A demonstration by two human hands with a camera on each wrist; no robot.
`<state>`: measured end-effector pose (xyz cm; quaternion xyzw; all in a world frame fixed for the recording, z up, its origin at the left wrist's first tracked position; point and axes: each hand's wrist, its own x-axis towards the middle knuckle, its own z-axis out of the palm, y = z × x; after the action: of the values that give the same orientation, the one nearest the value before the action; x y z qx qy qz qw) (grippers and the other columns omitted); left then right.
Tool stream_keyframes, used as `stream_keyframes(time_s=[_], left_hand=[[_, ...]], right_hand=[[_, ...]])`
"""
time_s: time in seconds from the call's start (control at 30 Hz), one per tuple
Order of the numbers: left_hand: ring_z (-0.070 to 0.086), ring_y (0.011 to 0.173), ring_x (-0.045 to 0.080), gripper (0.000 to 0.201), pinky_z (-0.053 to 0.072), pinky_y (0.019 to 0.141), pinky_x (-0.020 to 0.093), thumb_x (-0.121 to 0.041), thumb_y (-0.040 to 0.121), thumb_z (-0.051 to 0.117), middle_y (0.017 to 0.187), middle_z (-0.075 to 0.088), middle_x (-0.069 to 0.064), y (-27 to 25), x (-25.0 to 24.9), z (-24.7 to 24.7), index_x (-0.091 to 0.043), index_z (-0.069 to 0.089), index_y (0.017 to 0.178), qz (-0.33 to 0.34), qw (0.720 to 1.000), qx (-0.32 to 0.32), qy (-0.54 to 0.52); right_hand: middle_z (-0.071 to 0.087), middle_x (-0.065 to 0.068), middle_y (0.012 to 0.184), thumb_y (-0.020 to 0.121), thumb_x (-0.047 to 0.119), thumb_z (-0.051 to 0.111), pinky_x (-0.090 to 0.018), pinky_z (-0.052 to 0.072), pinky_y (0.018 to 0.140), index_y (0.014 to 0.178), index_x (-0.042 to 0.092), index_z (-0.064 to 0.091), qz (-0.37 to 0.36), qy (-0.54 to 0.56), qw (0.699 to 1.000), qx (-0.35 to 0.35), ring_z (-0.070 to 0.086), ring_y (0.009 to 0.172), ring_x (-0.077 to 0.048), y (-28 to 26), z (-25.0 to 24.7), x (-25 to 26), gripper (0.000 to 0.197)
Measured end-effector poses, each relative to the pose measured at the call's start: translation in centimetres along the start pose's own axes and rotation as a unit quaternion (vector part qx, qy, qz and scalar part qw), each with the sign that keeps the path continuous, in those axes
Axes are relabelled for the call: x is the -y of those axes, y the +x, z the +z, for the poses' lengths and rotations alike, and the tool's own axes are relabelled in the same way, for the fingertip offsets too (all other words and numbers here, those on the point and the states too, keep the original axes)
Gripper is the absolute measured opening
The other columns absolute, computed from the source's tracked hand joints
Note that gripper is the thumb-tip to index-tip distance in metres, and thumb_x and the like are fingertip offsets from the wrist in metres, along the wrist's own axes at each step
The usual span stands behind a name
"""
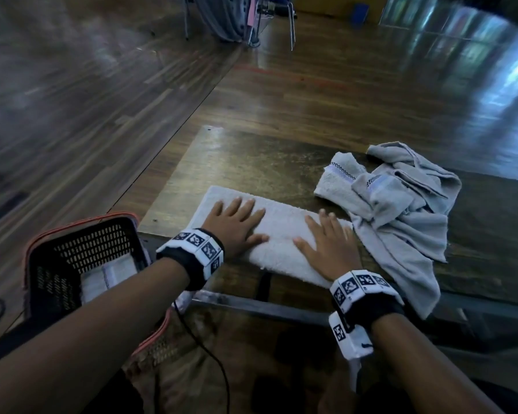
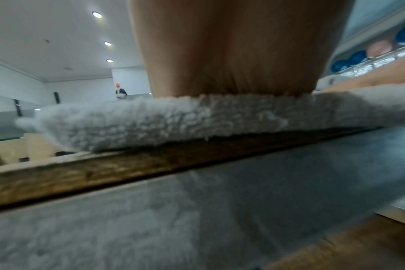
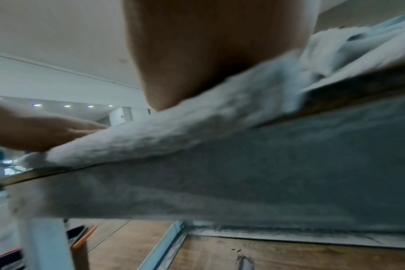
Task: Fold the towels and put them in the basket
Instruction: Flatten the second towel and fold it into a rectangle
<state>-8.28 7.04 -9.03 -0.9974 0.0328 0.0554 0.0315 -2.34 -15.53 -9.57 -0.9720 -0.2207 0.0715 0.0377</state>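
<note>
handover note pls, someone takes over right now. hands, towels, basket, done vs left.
Left hand: open, flat, fingers spread, pressing the left half of the folded white towel.
Right hand: open, flat on the right half of the same towel.
That towel lies near the front edge of the table, folded to a long strip.
Pile of unfolded grey towels: on the table at right, one part hanging over the front edge.
Basket: on the floor at left, with one folded towel already inside.
Left: finish this towel, put it in the basket, then fold the pile.
</note>
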Motion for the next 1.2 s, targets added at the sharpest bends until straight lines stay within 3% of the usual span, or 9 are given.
stream_keyframes(time_s=[0.13,0.3,0.47,0.6,0.73,0.83,0.93,1.07,1.2], left_hand=[[0.002,0.145,0.03,0.07,0.004,0.111,0.061,-0.069,0.085,0.013,0.158,0.002,0.005,1.7,1.9,-0.5,-0.037,0.002,0.146,-0.062,0.998,0.002,0.013],[0.013,0.144,0.029,0.061,0.0,0.113,0.058,-0.052,0.092,0.033,0.155,0.019,0.01,2.7,4.0,-1.6,-0.03,0.014,0.146,-0.138,0.982,-0.102,0.079],[0.042,0.128,0.023,0.041,0.032,0.106,0.048,-0.044,0.094,0.035,0.135,0.046,-0.001,1.1,2.1,-1.9,-0.028,0.041,0.131,0.069,0.996,-0.026,-0.048],[0.037,0.135,0.015,0.053,0.04,0.102,0.039,-0.052,0.091,0.029,0.145,0.041,-0.005,-1.5,-1.1,-1.9,-0.03,0.038,0.138,0.243,0.969,-0.027,-0.019],[0.046,0.13,0.022,0.065,0.043,0.098,0.039,-0.048,0.082,0.022,0.142,0.048,0.004,-4.4,-2.9,-0.9,-0.021,0.046,0.136,0.249,0.967,-0.052,0.007],[0.054,0.122,0.019,0.049,0.05,0.091,0.035,-0.04,0.083,0.047,0.134,0.056,0.001,-5.1,-3.3,-0.1,-0.022,0.055,0.128,0.236,0.965,-0.105,0.036],[0.062,0.111,0.019,0.044,0.052,0.084,0.033,-0.03,0.072,0.073,0.121,0.065,0.001,-5.0,-3.6,-0.8,-0.022,0.063,0.114,0.238,0.961,-0.137,-0.024],[0.068,0.081,0.02,0.024,0.052,0.07,0.029,-0.024,0.071,0.076,0.092,0.071,0.001,-5.8,-4.6,-2.9,-0.02,0.07,0.094,0.25,0.943,-0.177,-0.126],[0.063,0.079,0.018,0.021,0.048,0.066,0.026,-0.019,0.076,0.071,0.09,0.067,0.003,-6.9,-6.5,-4.6,-0.015,0.069,0.096,0.262,0.909,-0.24,-0.216]], right_hand=[[0.006,-0.005,0.159,0.09,0.063,0.029,-0.045,0.012,0.116,0.149,0.018,0.012,0.071,0.052,0.996,0.001,0.006,0.146,-0.021,0.1,-1.0,-1.8,0.076],[0.04,-0.007,0.146,0.094,0.043,0.04,-0.045,0.029,0.109,0.14,0.016,0.037,-0.026,0.091,0.995,-0.007,0.035,0.134,-0.024,-0.3,-1.4,-1.4,0.053],[0.047,-0.008,0.133,0.096,0.036,0.038,-0.041,0.032,0.102,0.131,0.022,0.05,-0.001,0.065,0.997,-0.051,0.038,0.124,-0.029,-0.4,-1.7,-1.3,0.04],[0.046,-0.008,0.129,0.093,0.042,0.043,-0.041,0.033,0.099,0.126,0.019,0.055,0.014,0.073,0.997,-0.037,0.04,0.122,-0.028,0.0,-1.9,-1.4,0.041],[0.047,-0.008,0.128,0.09,0.042,0.049,-0.042,0.035,0.1,0.12,0.016,0.057,0.022,0.08,0.996,-0.042,0.042,0.121,-0.027,0.3,-1.8,-1.1,0.04],[0.052,-0.008,0.12,0.087,0.039,0.055,-0.042,0.039,0.098,0.109,0.017,0.059,0.033,0.134,0.99,-0.037,0.047,0.114,-0.027,0.3,-2.0,-1.2,0.031],[0.062,-0.006,0.104,0.083,0.032,0.061,-0.035,0.046,0.084,0.095,0.018,0.057,0.035,0.249,0.967,-0.031,0.057,0.098,-0.023,0.0,-2.1,-1.4,0.019],[0.066,-0.009,0.1,0.084,0.022,0.063,-0.032,0.048,0.074,0.09,0.024,0.054,0.031,0.404,0.914,-0.015,0.062,0.079,-0.017,-1.1,-3.1,-2.8,0.011],[0.065,0.002,0.085,0.089,0.011,0.057,-0.017,0.048,0.057,0.095,0.031,0.066,-0.063,0.532,0.844,-0.022,0.057,0.059,-0.004,-4.0,-6.2,-6.0,0.022]])
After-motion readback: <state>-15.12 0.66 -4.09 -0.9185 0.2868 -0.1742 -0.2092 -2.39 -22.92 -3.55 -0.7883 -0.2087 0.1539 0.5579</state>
